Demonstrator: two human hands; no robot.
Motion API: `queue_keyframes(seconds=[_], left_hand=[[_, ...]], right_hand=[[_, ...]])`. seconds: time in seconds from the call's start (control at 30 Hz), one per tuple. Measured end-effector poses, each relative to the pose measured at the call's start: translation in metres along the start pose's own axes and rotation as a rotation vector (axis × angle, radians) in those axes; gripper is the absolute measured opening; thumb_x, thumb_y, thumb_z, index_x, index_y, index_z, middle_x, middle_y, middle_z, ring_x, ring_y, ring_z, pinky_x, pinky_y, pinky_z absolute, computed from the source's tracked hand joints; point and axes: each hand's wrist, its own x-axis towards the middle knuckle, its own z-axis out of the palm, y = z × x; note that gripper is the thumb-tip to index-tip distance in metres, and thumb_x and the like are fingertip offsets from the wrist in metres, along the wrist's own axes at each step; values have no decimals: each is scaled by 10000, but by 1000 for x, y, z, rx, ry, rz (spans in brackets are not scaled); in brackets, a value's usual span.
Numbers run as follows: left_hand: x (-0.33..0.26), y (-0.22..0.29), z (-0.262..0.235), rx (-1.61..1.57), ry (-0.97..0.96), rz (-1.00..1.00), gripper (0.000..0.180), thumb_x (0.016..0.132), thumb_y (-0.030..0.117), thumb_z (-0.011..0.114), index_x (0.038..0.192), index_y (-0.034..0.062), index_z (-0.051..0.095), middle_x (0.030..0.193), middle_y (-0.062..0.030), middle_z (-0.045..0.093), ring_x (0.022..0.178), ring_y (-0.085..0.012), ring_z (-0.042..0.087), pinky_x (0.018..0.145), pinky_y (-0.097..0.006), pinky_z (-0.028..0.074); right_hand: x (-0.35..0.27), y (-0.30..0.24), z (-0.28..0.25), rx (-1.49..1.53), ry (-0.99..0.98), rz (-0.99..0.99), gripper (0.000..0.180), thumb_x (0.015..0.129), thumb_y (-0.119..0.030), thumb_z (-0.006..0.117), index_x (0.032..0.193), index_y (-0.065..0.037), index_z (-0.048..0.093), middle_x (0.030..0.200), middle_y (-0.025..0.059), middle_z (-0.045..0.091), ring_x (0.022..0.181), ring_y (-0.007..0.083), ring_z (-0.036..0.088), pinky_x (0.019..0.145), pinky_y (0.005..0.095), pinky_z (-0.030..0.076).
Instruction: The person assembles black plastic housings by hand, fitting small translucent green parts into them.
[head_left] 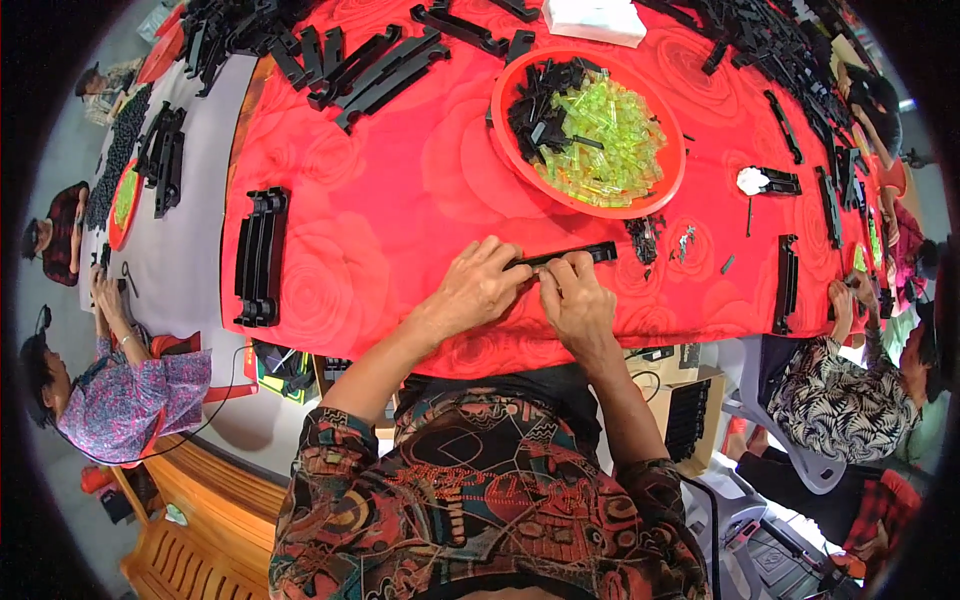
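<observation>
A long black plastic bar [598,253] lies across the near part of the red table, slightly tilted, its right end uncovered. My left hand [480,285] is closed around its left end. The fingers of my right hand [580,303] are bent and pressed together on its middle; whether they pinch a small part too is hidden. Just beyond stands a red bowl [668,185] holding small black pieces [548,100] and clear yellow-green pieces [612,140]. To the right of the bar are a little heap of dark pieces [645,240] and some tiny silvery pieces [686,243].
Black bars [262,258] are stacked at the table's left edge, and more bars [385,75] lie at the far left. A white box [595,20] stands at the back. One bar [787,285] lies near the right edge. Co-workers sit on both sides.
</observation>
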Motion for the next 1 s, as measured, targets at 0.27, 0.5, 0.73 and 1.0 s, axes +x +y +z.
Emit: queue_keyframes(seconds=[0.27,0.5,0.73,1.0], left_hand=[[6,6,-6,44,-102,-30,184,690,102,568,868,61,556,892,-101,491,852,-291,475,705,-422,442],[5,17,-1,130,-99,-83,156,716,84,532,868,53,547,915,-116,496,861,-300,483,729,-421,433],[7,18,-9,83,5,-18,203,693,146,637,849,52,549,914,-123,521,785,-280,530,677,-381,455],[-6,-45,-29,153,411,-154,145,709,115,648,678,37,530,693,-102,541,646,-264,550,582,-362,444]], right_hand=[[4,-1,-1,-78,-84,5,121,815,-188,551,822,-67,559,836,83,520,584,285,566,458,391,447],[2,1,-3,-25,-105,34,147,825,-209,533,818,-63,536,864,105,505,626,325,566,491,435,449],[8,2,-20,113,148,-56,128,768,-109,594,888,-70,571,857,111,539,656,300,574,532,392,470],[92,11,-53,-141,233,-49,76,775,-100,556,830,-48,558,787,142,518,679,324,576,555,416,463]])
